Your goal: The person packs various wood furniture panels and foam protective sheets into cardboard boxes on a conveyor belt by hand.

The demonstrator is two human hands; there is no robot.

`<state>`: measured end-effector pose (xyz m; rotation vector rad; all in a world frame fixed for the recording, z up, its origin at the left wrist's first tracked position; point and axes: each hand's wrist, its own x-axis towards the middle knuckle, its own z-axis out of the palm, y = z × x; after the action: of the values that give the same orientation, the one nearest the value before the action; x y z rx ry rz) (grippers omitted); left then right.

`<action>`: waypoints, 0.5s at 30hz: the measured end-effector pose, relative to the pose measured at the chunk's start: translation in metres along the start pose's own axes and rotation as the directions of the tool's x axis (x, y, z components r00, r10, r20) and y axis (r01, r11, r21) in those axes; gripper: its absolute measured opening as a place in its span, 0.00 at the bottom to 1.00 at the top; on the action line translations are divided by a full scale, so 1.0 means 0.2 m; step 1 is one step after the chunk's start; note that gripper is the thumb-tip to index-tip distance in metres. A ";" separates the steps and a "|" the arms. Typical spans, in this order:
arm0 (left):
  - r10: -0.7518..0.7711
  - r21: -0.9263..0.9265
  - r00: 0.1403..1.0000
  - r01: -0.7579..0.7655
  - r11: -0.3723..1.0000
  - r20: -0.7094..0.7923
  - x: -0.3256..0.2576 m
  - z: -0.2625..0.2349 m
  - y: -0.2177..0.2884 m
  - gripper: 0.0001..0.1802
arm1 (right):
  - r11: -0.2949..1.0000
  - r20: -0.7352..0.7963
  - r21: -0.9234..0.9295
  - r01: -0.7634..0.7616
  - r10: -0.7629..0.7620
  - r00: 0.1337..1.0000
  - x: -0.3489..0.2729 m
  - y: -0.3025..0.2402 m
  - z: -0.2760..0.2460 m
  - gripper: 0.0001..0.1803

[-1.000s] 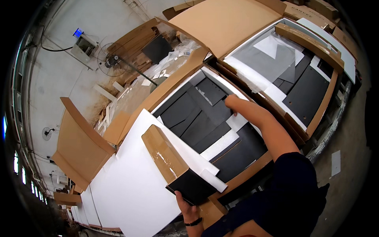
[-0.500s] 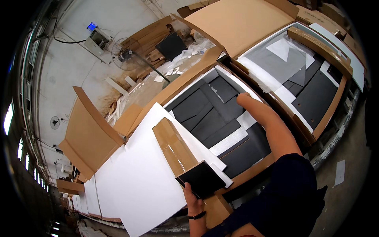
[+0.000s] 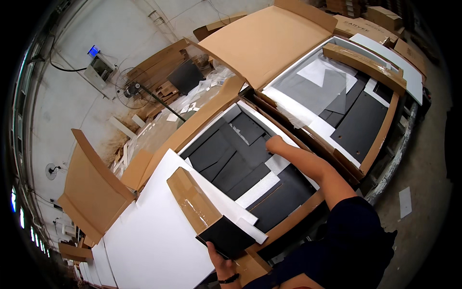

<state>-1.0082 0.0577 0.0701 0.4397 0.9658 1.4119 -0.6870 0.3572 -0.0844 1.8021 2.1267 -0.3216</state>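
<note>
My left hand (image 3: 221, 264) grips the near edge of a black rectangular panel (image 3: 227, 237), its thumb on the edge and its other fingers mostly hidden beneath. The panel tilts against the end of a long brown carton (image 3: 193, 198) lying on white foam sheets (image 3: 149, 224). My right hand (image 3: 274, 144) reaches into an open cardboard box lined with white foam (image 3: 284, 129). It looks curled at the right side of the dark panels (image 3: 231, 144) packed there; its fingertips are hidden, and I cannot see what they hold.
A second open box (image 3: 358, 166) at the right holds dark panels (image 3: 361, 120), a translucent sheet (image 3: 317, 89) and a long carton (image 3: 363, 67). Raised cardboard flaps (image 3: 91, 185) stand at the left. Behind are a pedestal fan (image 3: 132, 90) and scattered packing scraps.
The whole view has shifted, so the scene sits farther left and lower. Both hands keep about the same places relative to the black panel and the box.
</note>
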 end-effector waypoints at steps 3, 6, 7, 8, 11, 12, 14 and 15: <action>-0.002 -0.018 1.000 0.002 1.000 0.003 0.04 -0.06 -0.02 0.29 | 0.999 -0.135 0.000 -0.039 0.039 0.990 0.04 -0.04 0.10 0.19; 0.011 -0.021 1.000 -0.011 1.000 0.001 0.03 -0.04 0.00 0.29 | 0.693 -0.159 0.673 -0.259 0.477 0.864 0.05 -0.08 0.11 0.24; 0.014 -0.024 1.000 -0.014 1.000 -0.001 0.03 -0.04 0.00 0.29 | 0.697 -0.162 0.670 -0.256 0.474 0.866 0.06 -0.06 0.09 0.24; 0.009 -0.025 1.000 -0.009 1.000 -0.012 0.03 -0.04 0.00 0.29 | 0.648 -0.042 0.727 -0.228 0.373 0.927 0.08 -0.01 0.06 0.25; 0.001 -0.024 1.000 -0.001 1.000 0.004 0.05 -0.06 -0.01 0.29 | 0.589 0.126 0.767 -0.253 0.248 0.960 0.11 0.07 0.03 0.26; 0.004 -0.025 1.000 -0.004 1.000 0.012 0.04 -0.06 0.01 0.29 | 0.597 0.187 0.750 -0.286 0.223 0.957 0.13 0.05 0.01 0.26; -0.018 -0.049 1.000 0.017 0.999 -0.016 0.02 -0.05 0.01 0.29 | 0.646 0.305 0.672 -0.364 0.207 0.930 0.16 0.03 -0.05 0.25; -0.047 -0.071 0.998 0.044 0.997 -0.047 0.01 -0.03 0.02 0.29 | 0.649 0.299 0.671 -0.358 0.204 0.932 0.20 0.05 -0.05 0.25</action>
<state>-1.0157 0.0585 0.0680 0.3311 0.9566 1.4159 -0.6847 0.3987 -0.0906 2.3363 1.6235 -1.3516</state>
